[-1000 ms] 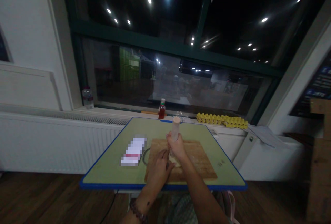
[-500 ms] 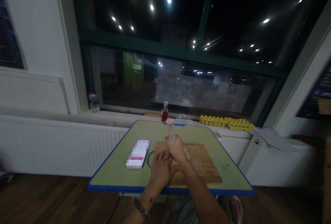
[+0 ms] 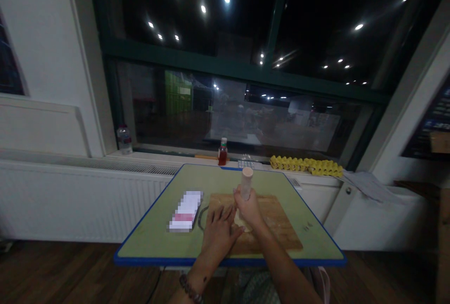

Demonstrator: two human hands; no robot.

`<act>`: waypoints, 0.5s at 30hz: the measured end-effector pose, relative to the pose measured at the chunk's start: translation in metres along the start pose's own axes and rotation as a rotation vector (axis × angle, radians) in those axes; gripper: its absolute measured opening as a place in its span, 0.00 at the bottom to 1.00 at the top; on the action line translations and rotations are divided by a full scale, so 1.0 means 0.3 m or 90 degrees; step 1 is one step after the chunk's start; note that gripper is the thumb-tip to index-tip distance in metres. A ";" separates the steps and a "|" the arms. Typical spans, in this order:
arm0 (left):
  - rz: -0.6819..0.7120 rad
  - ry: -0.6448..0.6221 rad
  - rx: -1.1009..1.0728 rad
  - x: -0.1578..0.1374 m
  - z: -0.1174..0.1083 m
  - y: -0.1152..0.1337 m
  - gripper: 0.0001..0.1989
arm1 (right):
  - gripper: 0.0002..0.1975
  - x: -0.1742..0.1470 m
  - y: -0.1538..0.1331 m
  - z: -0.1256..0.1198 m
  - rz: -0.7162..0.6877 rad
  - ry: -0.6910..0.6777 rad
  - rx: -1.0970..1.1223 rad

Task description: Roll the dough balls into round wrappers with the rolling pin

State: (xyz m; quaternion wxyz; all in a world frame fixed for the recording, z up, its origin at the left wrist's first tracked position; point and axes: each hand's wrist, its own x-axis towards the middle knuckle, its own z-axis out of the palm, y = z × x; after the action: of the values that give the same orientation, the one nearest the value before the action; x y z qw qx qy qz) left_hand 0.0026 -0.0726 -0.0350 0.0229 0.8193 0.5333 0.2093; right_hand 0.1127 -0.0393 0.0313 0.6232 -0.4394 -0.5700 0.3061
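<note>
My right hand (image 3: 249, 209) is wrapped round a pale rolling pin (image 3: 247, 183), whose round end sticks up and forward above the fist. Beneath the hands lies a flat piece of pale dough (image 3: 240, 222), partly covered by them. My left hand (image 3: 218, 233) rests palm down at the dough's left side, fingers spread and thumb reaching to its near edge. Both hands are over a wooden cutting board (image 3: 279, 229), which has pale smudges on its surface. The lower part of the pin is hidden by my right hand.
The board lies on a light green table (image 3: 158, 243) with a blue edge. A blurred-out phone (image 3: 186, 211) lies left of the board. On the windowsill behind stand a sauce bottle (image 3: 222, 152), a yellow egg tray (image 3: 305, 165) and a plastic water bottle (image 3: 124, 140).
My right hand and the rolling pin have shifted to the right, and the pin's end sits slightly lower. More of the dough's left part shows. My left hand stays nearly in place.
</note>
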 end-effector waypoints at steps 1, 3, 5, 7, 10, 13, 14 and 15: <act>0.003 0.002 -0.001 0.000 0.001 0.000 0.27 | 0.16 -0.004 0.018 -0.002 0.006 -0.002 0.004; 0.008 0.012 0.000 -0.002 0.003 0.000 0.27 | 0.16 -0.014 0.048 -0.008 0.011 -0.009 0.011; 0.012 0.026 0.001 -0.003 0.004 0.001 0.26 | 0.15 -0.024 0.068 -0.012 0.009 -0.036 0.006; 0.012 0.037 0.001 -0.004 0.004 0.004 0.23 | 0.14 -0.031 0.076 -0.011 0.003 -0.083 -0.018; 0.013 0.044 -0.006 -0.006 -0.005 0.010 0.20 | 0.12 -0.023 0.072 0.000 0.003 -0.143 -0.040; 0.016 0.044 -0.015 -0.008 -0.019 0.019 0.20 | 0.11 0.001 0.055 0.025 0.021 -0.170 -0.049; 0.013 0.043 -0.017 -0.009 -0.023 0.022 0.20 | 0.11 0.006 0.049 0.036 0.024 -0.183 -0.056; 0.008 0.042 -0.016 -0.009 -0.027 0.024 0.20 | 0.11 0.008 0.044 0.049 0.026 -0.202 -0.066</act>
State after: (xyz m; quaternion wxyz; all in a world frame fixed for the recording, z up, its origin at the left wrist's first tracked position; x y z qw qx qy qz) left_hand 0.0050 -0.0796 -0.0267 0.0140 0.8148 0.5260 0.2432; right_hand 0.1004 -0.0286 0.0200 0.4957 -0.4286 -0.6669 0.3547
